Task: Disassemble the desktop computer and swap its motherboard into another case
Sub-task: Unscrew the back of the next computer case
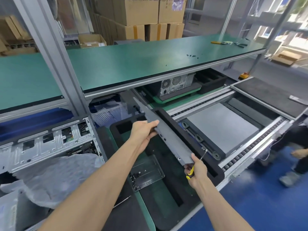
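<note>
At frame centre, both hands hold a grey side panel (168,137) edge-up over a black foam tray (215,170). Left hand (145,130) grips the panel's upper middle, thumb curled over its top edge. Right hand (197,169) pinches the panel's near end with the thumb, its fingers also wrapped round a yellow-handled screwdriver (194,167). Lower centre, a clear dish (156,172) of screws sits on the tray. An opened case (48,140) lies at left, another computer (176,85) under the green shelf (133,64) at upper centre.
</note>
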Action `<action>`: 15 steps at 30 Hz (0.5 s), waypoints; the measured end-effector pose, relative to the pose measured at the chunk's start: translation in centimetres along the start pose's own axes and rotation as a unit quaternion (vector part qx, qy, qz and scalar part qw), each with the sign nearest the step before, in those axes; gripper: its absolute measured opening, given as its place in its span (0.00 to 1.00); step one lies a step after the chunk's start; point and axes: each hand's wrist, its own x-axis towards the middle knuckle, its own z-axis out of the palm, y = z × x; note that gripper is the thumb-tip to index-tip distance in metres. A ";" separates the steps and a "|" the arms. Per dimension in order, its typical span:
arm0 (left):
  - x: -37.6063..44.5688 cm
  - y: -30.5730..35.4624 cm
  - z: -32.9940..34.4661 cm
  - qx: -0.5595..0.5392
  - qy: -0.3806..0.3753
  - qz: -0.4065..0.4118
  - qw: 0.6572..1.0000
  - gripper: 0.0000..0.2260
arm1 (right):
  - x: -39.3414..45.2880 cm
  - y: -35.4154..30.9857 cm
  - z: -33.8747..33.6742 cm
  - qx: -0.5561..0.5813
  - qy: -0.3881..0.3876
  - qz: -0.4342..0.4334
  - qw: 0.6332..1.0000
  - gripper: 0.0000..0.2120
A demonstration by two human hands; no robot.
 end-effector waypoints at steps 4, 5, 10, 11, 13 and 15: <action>-0.4 0.6 2.6 -0.012 -0.068 0.005 0.998 0.02 | 0.3 -0.5 -0.6 0.069 0.005 0.003 0.998 0.16; -0.6 0.6 3.1 -0.005 -0.079 0.003 0.997 0.04 | 0.3 -0.6 -0.7 0.081 0.012 0.001 0.997 0.18; -0.8 0.7 5.4 0.099 -0.061 0.019 0.993 0.03 | 0.1 -1.0 -1.5 0.119 0.031 -0.006 0.992 0.18; -0.8 0.6 5.8 0.124 -0.051 0.022 0.991 0.03 | 0.1 -1.2 -1.8 0.120 0.040 -0.009 0.992 0.18; -0.9 0.3 6.1 0.149 -0.038 0.023 0.988 0.05 | 0.1 -1.3 -2.1 0.117 0.064 -0.019 0.991 0.18; -1.0 -0.3 6.3 0.141 -0.029 0.028 0.989 0.04 | 0.1 -1.3 -2.2 0.108 0.074 -0.025 0.991 0.18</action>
